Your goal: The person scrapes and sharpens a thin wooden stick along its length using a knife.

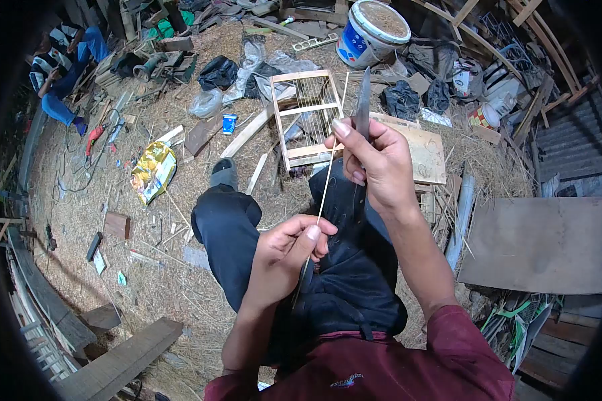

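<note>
A thin, pale stick (326,184), like a bamboo sliver, slants between my hands above my lap. Its lower part is pinched between the thumb and fingers of my left hand (284,254). My right hand (378,160) is closed around a knife, whose blade (363,103) points up and away from me. The knife's handle is mostly hidden in that hand. The stick's upper part passes at my right thumb and fingertips, close to the blade. Just beyond my hands stands a wooden cage frame (306,106) with thin bars.
A paint bucket (373,37) stands at the back. Left of my legs lie a gold packet (155,170), a wood block (118,226) and a red power tool (95,139) with a cord. Another person (63,73) sits far left. A flat board (538,244) is at right.
</note>
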Demonstrator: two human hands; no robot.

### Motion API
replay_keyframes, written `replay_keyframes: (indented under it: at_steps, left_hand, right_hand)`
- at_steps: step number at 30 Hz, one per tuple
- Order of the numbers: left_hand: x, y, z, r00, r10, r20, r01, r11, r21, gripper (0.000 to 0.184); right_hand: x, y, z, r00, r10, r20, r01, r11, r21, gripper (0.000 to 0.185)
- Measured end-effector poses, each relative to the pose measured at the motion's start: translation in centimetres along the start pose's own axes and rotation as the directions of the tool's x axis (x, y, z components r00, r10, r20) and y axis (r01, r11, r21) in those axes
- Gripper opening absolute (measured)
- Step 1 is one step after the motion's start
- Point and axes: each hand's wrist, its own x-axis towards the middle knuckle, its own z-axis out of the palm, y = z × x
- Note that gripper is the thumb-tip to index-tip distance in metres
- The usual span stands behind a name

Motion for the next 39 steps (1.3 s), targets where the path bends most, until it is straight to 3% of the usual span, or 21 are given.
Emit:
replay_keyframes:
  at_steps: [10, 16, 26, 33, 34, 39]
  left_hand:
    - [0.3, -0.6, -0.7, 1.0, -0.014, -0.028, 0.015, 0.999, 0.036, 0.018]
    - [0.7, -0.7, -0.5, 0.997, 0.014, -0.073, -0.002, 0.986, 0.164, 0.017]
    - [1.1, -1.6, -2.5, 0.989, -0.007, -0.147, 0.063, 0.923, 0.38, 0.016]
    - [2.7, -1.5, -4.1, 0.943, 0.16, -0.292, -0.023, 0.906, 0.422, 0.016]
    - [3.1, -1.1, -3.7, 0.93, 0.27, -0.248, -0.126, 0.871, 0.476, 0.016]
    - [4.7, 0.6, -1.1, 0.943, 0.297, -0.153, -0.172, 0.825, 0.538, 0.018]
  right_hand:
    - [1.1, -0.1, -0.8, 0.997, -0.072, -0.036, 0.073, 0.997, 0.027, 0.016]
    - [1.6, -0.1, -1.9, 0.99, -0.088, -0.108, 0.088, 0.996, -0.004, 0.016]
    - [4.2, -1.1, -6.6, 0.884, -0.313, -0.346, 0.332, 0.943, -0.006, 0.015]
    - [4.5, -2.7, -8.0, 0.862, -0.332, -0.382, 0.361, 0.933, 0.004, 0.015]
    - [4.4, -2.7, -7.8, 0.867, -0.328, -0.375, 0.356, 0.935, 0.005, 0.014]
    - [3.9, -2.7, -6.6, 0.889, -0.306, -0.34, 0.329, 0.944, 0.011, 0.014]
